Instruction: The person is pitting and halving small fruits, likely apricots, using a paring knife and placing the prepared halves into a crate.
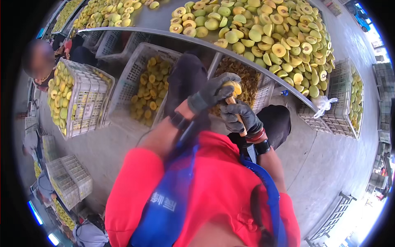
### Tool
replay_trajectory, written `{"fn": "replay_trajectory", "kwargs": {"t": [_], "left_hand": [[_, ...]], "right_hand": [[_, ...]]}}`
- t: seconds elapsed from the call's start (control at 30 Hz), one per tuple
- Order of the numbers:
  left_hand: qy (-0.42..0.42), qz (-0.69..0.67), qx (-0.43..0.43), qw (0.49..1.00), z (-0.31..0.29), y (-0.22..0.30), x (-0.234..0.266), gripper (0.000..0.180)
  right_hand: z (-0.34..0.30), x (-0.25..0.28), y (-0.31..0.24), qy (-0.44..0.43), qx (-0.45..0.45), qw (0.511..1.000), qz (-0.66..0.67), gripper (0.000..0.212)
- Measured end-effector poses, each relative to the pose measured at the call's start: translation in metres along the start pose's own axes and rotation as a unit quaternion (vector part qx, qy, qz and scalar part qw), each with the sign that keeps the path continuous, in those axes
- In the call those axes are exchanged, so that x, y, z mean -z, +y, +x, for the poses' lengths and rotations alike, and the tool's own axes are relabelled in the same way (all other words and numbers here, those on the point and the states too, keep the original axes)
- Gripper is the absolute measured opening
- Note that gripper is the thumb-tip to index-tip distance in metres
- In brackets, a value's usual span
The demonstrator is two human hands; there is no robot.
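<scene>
Dark grey gloves cover both my hands, which meet above my lap. My left hand (214, 91) is closed around a yellow fruit half (233, 87), its cut side partly hidden. In my right hand (242, 116) is a wooden-handled tool (231, 100), gripped with the fingers wrapped round the handle. The tool's upper end touches the fruit, and its working tip is hidden there. Beneath my hands, between my knees, stands a crate of brownish fruit scraps (235, 74). Left of it, another crate (120, 92) holds yellow fruit halves.
A metal-edged table (158, 33) ahead carries a large heap of green-yellow fruit halves (263, 35). Full crates stand at left (88, 101) and right (335, 111). A knotted plastic bag (324, 106) hangs at the table's right corner. Another person (39, 61) is at far left.
</scene>
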State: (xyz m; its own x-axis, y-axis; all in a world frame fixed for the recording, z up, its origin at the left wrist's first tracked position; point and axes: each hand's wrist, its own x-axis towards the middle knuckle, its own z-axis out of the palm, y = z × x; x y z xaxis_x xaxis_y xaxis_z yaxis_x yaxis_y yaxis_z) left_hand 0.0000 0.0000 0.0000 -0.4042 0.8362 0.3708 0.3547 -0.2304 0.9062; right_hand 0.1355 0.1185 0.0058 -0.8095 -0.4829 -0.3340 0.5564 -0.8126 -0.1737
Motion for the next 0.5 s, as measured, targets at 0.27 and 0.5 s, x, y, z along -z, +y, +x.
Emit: {"fn": "replay_trajectory", "kwargs": {"t": [0.27, 0.5], "left_hand": [[0.315, 0.116, 0.088, 0.938, -0.007, 0.021, -0.001, 0.034], [0.413, 0.410, 0.178, 0.794, -0.091, -0.020, 0.132, 0.035]], "right_hand": [[0.012, -0.007, 0.010, 0.089, 0.192, 0.941, -0.264, 0.009], [0.001, 0.022, -0.006, 0.252, 0.291, 0.868, -0.314, 0.017]]}}
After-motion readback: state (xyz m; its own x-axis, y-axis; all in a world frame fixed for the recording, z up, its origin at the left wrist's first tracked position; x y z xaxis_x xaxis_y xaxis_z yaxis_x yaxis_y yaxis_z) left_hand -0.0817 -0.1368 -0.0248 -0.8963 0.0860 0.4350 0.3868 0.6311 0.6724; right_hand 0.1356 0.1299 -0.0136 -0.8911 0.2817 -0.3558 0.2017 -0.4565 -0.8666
